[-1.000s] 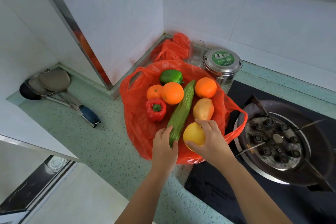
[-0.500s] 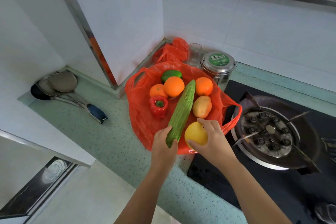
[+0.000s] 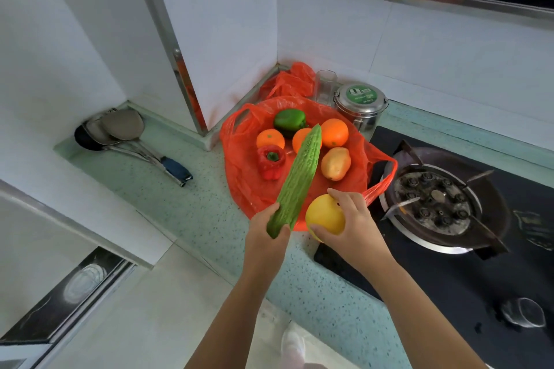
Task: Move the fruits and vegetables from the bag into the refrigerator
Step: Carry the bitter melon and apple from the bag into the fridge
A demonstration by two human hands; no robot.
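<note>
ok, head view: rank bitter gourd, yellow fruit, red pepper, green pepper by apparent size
1. bitter gourd, longest by far
2. yellow fruit, though nearer the camera
3. red pepper and green pepper: look alike, no ranking

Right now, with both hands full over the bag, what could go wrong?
1. The left hand grips the bitter gourd only at its near end; its long free end could swing and knock the oranges.
2. The right hand cups the round yellow fruit from one side; it might slip out.
3. The bag handle lies against the stove burner.
</note>
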